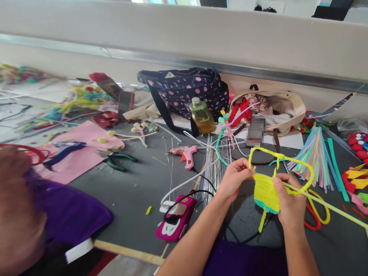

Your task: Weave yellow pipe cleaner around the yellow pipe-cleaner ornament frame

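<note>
Both my hands are on a bright yellow pipe-cleaner craft piece [266, 190], held up over the dark tabletop. It has a tightly wrapped body with a teal lower edge, a twisted stem below and large loops above. With thumb and fingers, my left hand [237, 177] pinches its upper left corner. My right hand [291, 199] grips the right side of the body, thumb in front. A long pale yellow strand [330, 205] runs from near my right thumb to the right edge. Red and yellow loops [323, 214] lie behind my right wrist.
A pink glue gun [189, 155], a magenta power strip [184, 218] and clear sticks [212, 172] lie left of my hands. Behind stand an oil-like bottle [202, 115], a polka-dot bag [186, 88] and a cream bag [293, 109]. Pastel pipe cleaners [314, 157] fan out right. Another person's arm [20, 214] is at left.
</note>
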`<state>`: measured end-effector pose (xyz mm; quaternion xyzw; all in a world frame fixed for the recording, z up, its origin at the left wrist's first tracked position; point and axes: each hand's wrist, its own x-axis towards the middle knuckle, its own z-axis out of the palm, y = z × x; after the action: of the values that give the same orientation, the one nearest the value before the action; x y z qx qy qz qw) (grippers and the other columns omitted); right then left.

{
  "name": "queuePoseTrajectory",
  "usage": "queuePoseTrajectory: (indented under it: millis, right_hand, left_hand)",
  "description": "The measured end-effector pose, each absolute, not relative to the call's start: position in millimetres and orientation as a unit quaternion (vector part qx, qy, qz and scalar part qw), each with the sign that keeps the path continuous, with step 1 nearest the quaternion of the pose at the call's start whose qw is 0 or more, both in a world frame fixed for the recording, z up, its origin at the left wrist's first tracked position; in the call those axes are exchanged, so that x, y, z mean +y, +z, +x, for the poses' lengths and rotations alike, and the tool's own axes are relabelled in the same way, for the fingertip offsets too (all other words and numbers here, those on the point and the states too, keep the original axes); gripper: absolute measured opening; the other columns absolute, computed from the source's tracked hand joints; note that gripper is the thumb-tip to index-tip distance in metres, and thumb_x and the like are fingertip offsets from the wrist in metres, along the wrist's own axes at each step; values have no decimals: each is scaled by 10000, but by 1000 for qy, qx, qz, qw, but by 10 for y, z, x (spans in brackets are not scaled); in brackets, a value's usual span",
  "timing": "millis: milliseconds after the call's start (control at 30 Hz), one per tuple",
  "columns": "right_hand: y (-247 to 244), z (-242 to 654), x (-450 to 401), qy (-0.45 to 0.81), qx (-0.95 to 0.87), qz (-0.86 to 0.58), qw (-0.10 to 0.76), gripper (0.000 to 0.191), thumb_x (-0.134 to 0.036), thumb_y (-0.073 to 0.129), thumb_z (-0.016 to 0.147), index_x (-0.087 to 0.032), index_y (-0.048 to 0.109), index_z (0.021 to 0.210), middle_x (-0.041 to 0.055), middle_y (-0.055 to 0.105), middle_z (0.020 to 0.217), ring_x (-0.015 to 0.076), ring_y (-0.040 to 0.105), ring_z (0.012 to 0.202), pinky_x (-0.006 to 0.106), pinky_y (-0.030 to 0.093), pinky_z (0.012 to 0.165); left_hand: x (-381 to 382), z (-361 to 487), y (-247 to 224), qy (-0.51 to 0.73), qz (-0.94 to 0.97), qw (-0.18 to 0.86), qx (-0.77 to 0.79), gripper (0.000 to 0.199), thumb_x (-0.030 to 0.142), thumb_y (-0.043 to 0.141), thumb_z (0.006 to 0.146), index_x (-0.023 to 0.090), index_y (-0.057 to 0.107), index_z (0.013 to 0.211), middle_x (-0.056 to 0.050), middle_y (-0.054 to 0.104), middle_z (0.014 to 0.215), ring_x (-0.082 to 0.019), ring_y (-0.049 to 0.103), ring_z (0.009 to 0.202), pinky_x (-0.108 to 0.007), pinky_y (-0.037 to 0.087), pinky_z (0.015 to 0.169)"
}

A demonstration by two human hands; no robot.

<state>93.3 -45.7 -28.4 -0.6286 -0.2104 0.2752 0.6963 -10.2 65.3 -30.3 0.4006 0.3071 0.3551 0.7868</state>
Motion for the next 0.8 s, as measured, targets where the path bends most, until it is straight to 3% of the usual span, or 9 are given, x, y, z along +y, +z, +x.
queuePoseTrajectory:
  millis: [100, 233, 467, 600, 800]
  right_hand:
    - [-346, 910, -440, 235, -221, -644, 694, 230, -397, 731, 676, -180, 662, 716, -9, 606, 646, 128, 514, 573, 229, 407, 523]
    - [-332, 939, -428, 314, -146, -615, 709, 271, -412, 758, 633, -180, 645, 718, -26, 596, 592, 128, 520, 512, 237, 405, 486]
    - [-220, 1013, -410, 362, -75, -580, 726, 304, -382, 789, 580, -171, 619, 716, -26, 597, 540, 153, 573, 478, 245, 423, 462]
    - [-219, 1011, -417, 359, -86, -581, 725, 290, -369, 782, 600, -167, 622, 735, -23, 600, 550, 156, 582, 486, 249, 437, 467]
    - [-204, 990, -444, 337, -93, -593, 725, 280, -361, 782, 615, -171, 634, 757, -20, 612, 579, 153, 580, 498, 250, 439, 474]
  left_hand:
    - [647, -100, -304, 361, 408, 774, 322, 148, 140, 716, 552, 149, 579, 606, 41, 534, 554, -56, 448, 491, -180, 409, 521]
    - [664, -149, -264, 317, 439, 787, 297, 110, 188, 720, 603, 140, 651, 674, 12, 563, 626, -80, 494, 549, -209, 436, 574]
    - [725, -266, -210, 283, 568, 741, 220, 228, 245, 760, 669, 150, 706, 869, -19, 547, 808, -111, 526, 709, -221, 422, 655]
    - [747, -273, -229, 312, 613, 693, 216, 206, 277, 759, 685, 160, 728, 852, -42, 540, 849, -142, 519, 782, -241, 428, 700]
    - [730, -254, -233, 310, 599, 706, 217, 183, 314, 746, 705, 155, 722, 792, -49, 597, 830, -156, 546, 794, -256, 427, 737]
